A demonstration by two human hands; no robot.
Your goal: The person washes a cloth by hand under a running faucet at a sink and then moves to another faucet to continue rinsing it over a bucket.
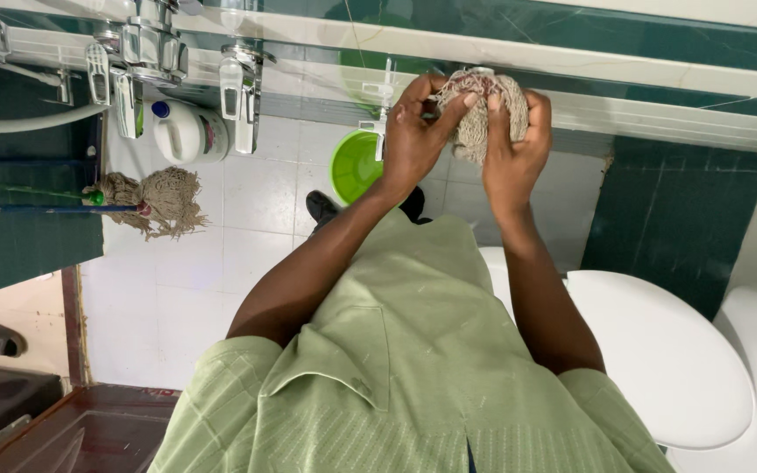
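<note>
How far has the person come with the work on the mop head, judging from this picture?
Both the left hand and the right hand grip a bundled string mop head, apparently wringing it. A second mop lies on the tiled floor beside the green bucket. Nothing shows finished work; the floor's state is unclear.

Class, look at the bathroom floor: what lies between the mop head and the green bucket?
In the head view, only bare white floor tiles lie between the mop head and the green bucket; a white jug stands off that line, nearer the wall.
</note>
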